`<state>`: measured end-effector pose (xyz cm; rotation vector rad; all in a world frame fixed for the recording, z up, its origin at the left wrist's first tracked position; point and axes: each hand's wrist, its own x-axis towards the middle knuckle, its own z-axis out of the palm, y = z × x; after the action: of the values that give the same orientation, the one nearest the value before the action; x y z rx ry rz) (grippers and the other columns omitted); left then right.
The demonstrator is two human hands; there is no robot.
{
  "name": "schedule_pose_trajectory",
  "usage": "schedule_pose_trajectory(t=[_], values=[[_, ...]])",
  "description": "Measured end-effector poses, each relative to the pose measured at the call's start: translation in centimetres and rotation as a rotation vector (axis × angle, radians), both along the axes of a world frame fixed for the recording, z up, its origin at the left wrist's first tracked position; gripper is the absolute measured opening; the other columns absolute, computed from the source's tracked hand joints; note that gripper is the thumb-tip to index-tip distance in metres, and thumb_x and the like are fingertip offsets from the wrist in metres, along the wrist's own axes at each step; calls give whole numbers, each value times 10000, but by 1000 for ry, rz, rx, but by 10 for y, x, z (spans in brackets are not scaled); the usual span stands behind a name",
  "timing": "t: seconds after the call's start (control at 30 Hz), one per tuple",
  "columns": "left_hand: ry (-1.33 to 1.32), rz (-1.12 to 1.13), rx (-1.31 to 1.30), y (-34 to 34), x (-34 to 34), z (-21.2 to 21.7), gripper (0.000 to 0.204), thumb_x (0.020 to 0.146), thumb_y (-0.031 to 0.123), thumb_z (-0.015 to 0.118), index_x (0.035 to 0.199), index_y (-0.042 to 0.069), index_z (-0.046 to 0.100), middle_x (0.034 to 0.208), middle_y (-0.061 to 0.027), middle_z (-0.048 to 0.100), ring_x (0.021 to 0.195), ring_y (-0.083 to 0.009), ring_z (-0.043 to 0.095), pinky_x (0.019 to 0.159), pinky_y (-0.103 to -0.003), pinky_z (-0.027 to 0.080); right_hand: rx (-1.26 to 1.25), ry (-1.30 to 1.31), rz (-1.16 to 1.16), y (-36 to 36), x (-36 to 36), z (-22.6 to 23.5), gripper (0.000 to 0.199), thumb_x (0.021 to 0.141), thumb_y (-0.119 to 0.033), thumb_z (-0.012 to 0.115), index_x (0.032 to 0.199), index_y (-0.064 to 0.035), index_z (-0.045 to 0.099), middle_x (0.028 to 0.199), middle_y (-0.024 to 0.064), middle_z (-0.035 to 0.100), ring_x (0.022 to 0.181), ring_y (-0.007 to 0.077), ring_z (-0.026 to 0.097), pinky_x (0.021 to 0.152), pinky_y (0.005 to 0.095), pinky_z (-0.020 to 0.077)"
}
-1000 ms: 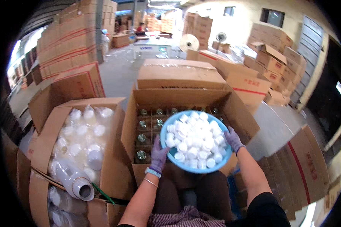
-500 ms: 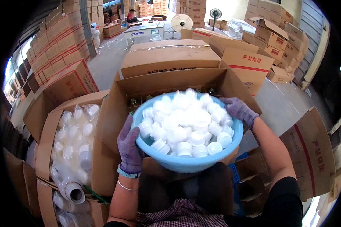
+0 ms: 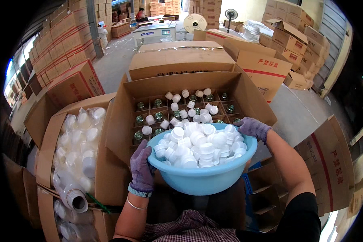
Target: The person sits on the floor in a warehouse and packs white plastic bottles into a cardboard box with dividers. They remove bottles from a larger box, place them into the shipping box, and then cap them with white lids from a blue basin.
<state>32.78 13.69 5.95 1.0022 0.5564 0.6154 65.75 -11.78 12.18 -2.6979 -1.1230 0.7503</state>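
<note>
Basin (image 3: 203, 179): now tipped forward, its far rim lowered toward the box (image 3: 121, 113).
Loose caps (image 3: 174, 107): newly scattered inside the box, among its bottles (image 3: 158, 102).
Cap heap (image 3: 205, 147): lower, now trailing over that rim into the box.

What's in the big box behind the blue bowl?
Rows of shiny greenish bottle tops, with loose white caps scattered among them. The blue bowl hides the near part of the box, and its bottom can't be seen.
</note>
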Motion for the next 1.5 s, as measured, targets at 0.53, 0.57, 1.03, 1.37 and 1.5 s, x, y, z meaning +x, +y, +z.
schedule_pose_trajectory(t=[0.53,0.57,1.03,1.37,1.5], values=[[-376,9,284,37,-28,-19,864,781,265,743,1492,-59,374,1454,-210,502,1312,-286,511,1116,-411,395,487,1283,-580,-41,-96,-21,633,941,-342,620,1440,-7,420,1292,186,624,1068,286,684,949,420,575],[-388,-5,275,44,-28,-21,861,782,262,740,1494,-55,374,1453,-210,503,1313,-289,512,1117,-414,395,394,1316,-571,-46,-102,-25,636,942,-313,612,1460,-16,394,1328,180,601,1128,287,658,1005,423,544],[91,165,377,107,36,-109,486,983,235,602,1397,1,500,1147,-83,614,1029,-173,594,920,-330,499,841,-230,138,70,-38,27,487,870,-87,747,1278,-26,488,1236,180,650,1179,242,631,1001,368,510],[466,216,877,87,30,-148,561,860,228,736,1349,29,545,1239,-169,575,1102,-292,593,928,-396,497,1351,913,-811,321,157,64,627,921,-396,658,1403,-103,382,1301,205,488,939,381,658,613,412,661],[539,132,1105,95,61,-135,589,821,247,737,1346,66,542,1235,-181,568,1099,-351,583,943,-455,488,1253,749,-732,333,150,32,689,888,-505,689,1397,-99,465,1120,159,602,890,307,672,615,343,635]])
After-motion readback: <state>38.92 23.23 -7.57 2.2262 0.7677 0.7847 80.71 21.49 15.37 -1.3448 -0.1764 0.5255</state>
